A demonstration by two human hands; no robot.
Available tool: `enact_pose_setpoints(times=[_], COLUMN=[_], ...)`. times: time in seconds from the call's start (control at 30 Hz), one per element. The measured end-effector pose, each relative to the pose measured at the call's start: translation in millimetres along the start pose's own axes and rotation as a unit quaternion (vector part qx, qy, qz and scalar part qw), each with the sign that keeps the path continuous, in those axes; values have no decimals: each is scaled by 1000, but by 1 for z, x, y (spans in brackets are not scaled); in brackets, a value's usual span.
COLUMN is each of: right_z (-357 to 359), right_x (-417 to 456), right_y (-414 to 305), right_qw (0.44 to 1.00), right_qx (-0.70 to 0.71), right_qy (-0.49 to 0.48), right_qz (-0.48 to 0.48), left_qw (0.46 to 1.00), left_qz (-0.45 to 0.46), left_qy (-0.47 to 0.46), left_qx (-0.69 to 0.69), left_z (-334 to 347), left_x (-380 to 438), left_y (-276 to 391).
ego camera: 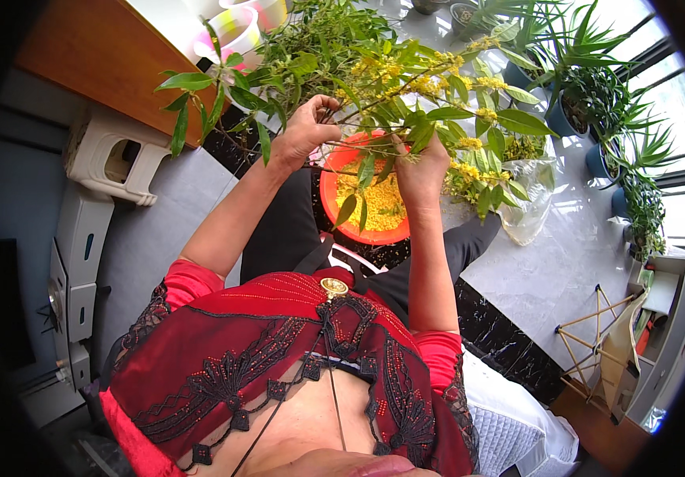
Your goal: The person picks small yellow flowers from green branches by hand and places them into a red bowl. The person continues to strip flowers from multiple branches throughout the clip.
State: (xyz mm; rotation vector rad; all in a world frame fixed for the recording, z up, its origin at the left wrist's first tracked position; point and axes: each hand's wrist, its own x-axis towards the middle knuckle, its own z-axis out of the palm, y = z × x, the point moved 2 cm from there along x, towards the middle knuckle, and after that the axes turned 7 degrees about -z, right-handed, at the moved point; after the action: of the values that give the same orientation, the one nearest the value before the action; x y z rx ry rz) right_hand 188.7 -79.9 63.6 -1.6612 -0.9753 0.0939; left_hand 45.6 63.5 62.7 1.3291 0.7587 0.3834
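My left hand (308, 128) grips thin stems of a leafy branch (372, 107) with small yellow blossom clusters, which looks like osmanthus. On the other side, my right hand (423, 167) has its fingers closed around twigs and leaves of the same branch; leaves partly cover the fingertips. Yellow flower clusters (438, 80) line the upper stems. Beneath both hands stands an orange-red plastic basin (328, 203), with many loose yellow blossoms (378, 206) in it. Several long green leaves hang over the basin, between the camera and the blossoms.
A heap of leafy cuttings (324, 36) lies beyond the hands. Clear plastic bag (530, 208) sits on the grey tiles at right. Potted plants (569, 113) line the window. At left are a white plastic stool (110, 155) and a wooden tabletop (104, 59); plastic buckets (235, 30) stand behind.
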Motion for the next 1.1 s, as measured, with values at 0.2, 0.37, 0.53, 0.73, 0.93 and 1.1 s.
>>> enact_pose_setpoints(times=[0.2,0.37,0.53,0.73,0.93,1.1], right_z=[0,-2,-4,-10,-5,-2], right_x=[-2,-2,-4,-2,0,0], right_y=[8,8,23,8,25,26], right_qw=[983,977,980,957,900,853], right_qx=[178,209,188,284,422,500], right_qy=[7,-7,-48,-25,19,18], right_qz=[42,38,39,58,106,149], left_qw=[1000,1000,1000,1000,1000,1000], left_qz=[-3,2,5,4,1,4], left_qy=[11,13,20,19,17,14], left_qx=[-1,-7,-13,-16,-8,-14], left_z=[7,12,13,13,16,16], left_x=[-5,-7,-8,-6,-4,-3], left_y=[7,9,11,7,6,2])
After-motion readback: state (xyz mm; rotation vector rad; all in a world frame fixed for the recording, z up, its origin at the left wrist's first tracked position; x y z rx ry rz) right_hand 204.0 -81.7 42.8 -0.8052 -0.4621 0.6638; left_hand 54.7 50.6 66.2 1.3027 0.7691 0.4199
